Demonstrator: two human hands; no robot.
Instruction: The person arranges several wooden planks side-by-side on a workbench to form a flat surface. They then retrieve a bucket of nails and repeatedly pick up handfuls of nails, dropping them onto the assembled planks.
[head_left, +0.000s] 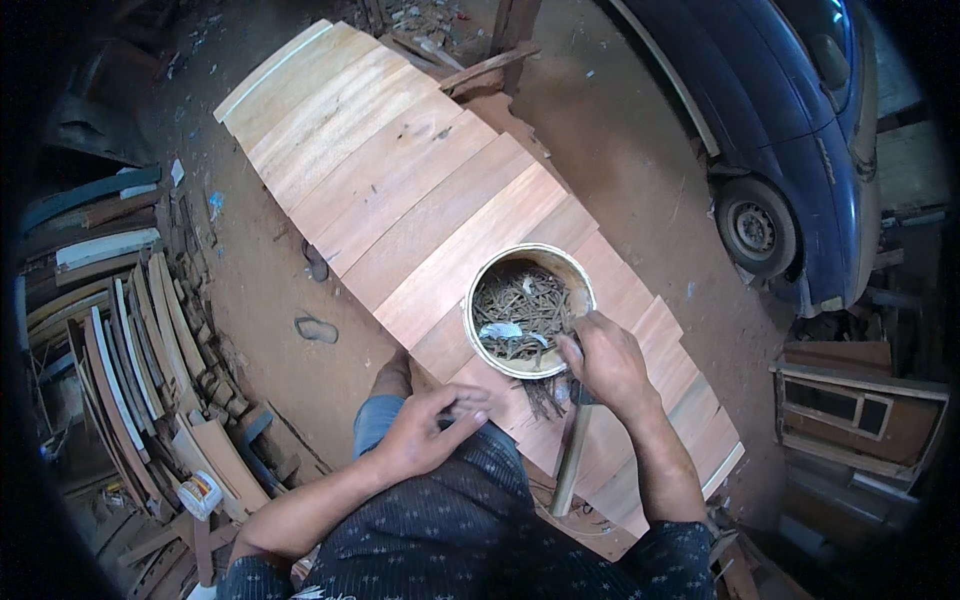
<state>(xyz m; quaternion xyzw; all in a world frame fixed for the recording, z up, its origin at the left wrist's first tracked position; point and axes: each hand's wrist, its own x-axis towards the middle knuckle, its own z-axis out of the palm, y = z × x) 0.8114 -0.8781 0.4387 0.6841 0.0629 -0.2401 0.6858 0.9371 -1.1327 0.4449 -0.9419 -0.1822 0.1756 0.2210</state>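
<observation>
A round, white-rimmed bucket stands on a row of wooden boards laid edge to edge. Inside it lie many thin brown nails with a few whitish scraps among them. My right hand grips the bucket's near right rim, the thumb over the edge. Just below the bucket rests a hammer, its wooden handle pointing toward me and its head partly under my right hand. A small heap of loose nails sits beside the hammer. My left hand hovers over my lap, thumb and fingers apart, holding nothing.
Stacked timber offcuts fill the left side, with a white tub near them. Sandals lie on the dirt floor. A blue car stands at the far right, above a wooden framed panel.
</observation>
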